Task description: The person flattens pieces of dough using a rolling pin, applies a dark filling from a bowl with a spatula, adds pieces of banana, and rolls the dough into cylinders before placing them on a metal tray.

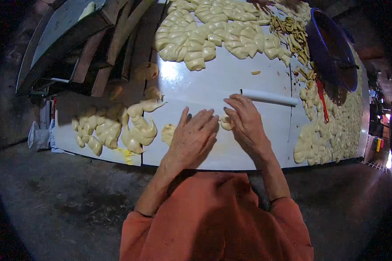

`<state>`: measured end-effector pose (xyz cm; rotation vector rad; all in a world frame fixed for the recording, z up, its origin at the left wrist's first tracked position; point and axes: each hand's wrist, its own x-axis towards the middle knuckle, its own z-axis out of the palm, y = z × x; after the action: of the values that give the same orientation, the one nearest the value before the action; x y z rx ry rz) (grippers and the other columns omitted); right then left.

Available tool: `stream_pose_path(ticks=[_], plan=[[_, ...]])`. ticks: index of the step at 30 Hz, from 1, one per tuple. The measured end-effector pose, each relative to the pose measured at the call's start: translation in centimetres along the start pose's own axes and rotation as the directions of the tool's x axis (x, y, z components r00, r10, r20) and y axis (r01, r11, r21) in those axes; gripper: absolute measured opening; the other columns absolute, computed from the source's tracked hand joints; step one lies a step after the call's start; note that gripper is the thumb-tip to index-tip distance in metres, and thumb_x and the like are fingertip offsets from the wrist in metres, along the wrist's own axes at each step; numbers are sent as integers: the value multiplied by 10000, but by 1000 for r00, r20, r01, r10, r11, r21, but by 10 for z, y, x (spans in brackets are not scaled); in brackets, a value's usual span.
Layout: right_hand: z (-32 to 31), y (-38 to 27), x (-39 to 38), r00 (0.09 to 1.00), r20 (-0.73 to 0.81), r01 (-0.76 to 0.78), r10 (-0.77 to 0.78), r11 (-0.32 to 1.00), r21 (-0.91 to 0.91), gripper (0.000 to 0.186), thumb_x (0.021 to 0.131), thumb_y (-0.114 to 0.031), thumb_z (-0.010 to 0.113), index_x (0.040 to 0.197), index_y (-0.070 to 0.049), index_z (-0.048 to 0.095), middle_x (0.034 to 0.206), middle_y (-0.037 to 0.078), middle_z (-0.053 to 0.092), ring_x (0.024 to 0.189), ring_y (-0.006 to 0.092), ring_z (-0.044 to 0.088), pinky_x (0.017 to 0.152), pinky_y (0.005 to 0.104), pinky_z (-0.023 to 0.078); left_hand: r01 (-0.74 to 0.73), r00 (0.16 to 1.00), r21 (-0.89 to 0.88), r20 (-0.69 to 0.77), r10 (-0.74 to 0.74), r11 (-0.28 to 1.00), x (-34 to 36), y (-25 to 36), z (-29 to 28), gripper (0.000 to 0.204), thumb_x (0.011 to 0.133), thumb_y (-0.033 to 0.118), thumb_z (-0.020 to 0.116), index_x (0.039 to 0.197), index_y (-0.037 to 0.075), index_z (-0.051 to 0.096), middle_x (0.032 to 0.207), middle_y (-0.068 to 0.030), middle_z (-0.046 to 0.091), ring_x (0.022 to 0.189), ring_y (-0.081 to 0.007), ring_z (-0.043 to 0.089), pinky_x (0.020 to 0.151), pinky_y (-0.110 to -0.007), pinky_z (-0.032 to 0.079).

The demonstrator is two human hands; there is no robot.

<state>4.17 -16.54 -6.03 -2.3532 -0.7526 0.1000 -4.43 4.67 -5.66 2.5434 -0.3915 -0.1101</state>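
Note:
My left hand [194, 135] lies with fingers spread on the white work surface [204, 80], just right of a small flattened dough piece [168, 132]. My right hand [247, 127] has curved, slightly parted fingers at another small piece of pale dough [224, 123], partly hidden beneath them; whether it presses on it I cannot tell. A white cylindrical rod [269, 97] lies just beyond my right hand. Further left sit glossy, lumpy dough portions [104, 126], with a yellow smear near the surface's front edge.
Dough masses [187, 37] spread along the back. At right are yellowish strips [292, 41], a purple tub [335, 52] with dark contents, a red long-handled tool [322, 100] and many small dough lumps [326, 143]. Stacked wooden boards [87, 52] stand back left, a pale bag [38, 137] below.

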Motion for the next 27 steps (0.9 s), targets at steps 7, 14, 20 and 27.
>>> stream_pose_path(ticks=[7, 14, 20, 27], plan=[[23, 20, -58, 943, 313, 190, -111, 953, -235, 1034, 940, -799, 423, 1631, -36, 314, 1700, 184, 302, 1593, 340, 246, 1272, 646, 62, 0, 995, 248, 94, -24, 969, 2, 25, 60, 809, 986, 535, 560, 1582, 14, 389, 1671, -180, 365, 1560, -327, 330, 1201, -765, 136], [6, 30, -69, 951, 307, 134, -41, 949, -287, 878, 980, -688, 505, 1607, -82, 398, 1696, 145, 337, 1592, 326, 252, 1238, 723, 26, 2, 997, 298, 74, -25, 955, -11, 23, 57, 926, 952, 687, 534, 1602, 46, 379, 1676, -172, 356, 1562, -354, 315, 1186, -782, 129], [-38, 57, -54, 997, 56, 51, -48, 997, -59, 579, 962, -311, 686, 1460, -50, 552, 1530, 246, 494, 1481, 409, 416, 1242, 653, 192, -4, 995, 282, 93, -24, 959, -22, 32, 61, 951, 917, 681, 606, 1615, 86, 353, 1696, -160, 312, 1577, -382, 259, 1187, -780, 139], [-68, 124, -22, 995, -92, -3, -26, 953, -304, 454, 950, -224, 710, 1355, -47, 602, 1307, 181, 628, 1228, 375, 577, 1083, 538, 401, 46, 992, 287, 103, -79, 957, -19, 42, 55, 880, 940, 650, 597, 1591, 92, 399, 1661, -174, 370, 1542, -380, 336, 1201, -754, 166]])
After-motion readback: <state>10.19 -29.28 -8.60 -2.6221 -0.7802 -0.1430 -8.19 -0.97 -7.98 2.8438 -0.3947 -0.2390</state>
